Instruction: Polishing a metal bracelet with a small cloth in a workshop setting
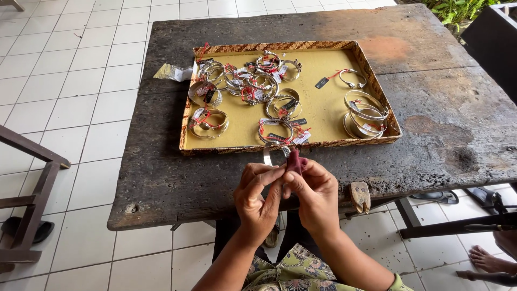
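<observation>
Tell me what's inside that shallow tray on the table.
The tray holds many silver bangles, most tagged with red string, on a yellow lining. Piled bangles at the back left overlap, so an exact count is hidden.

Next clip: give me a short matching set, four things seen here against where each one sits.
1. silver bangle
2. dark red cloth
3. tray
4. sandal

a. on the dark wooden table
b. on the floor tiles, far left
c. pinched between both hands
d. above the left hand, before the tray's near edge

Pairs: 1-d, 2-c, 3-a, 4-b
</observation>
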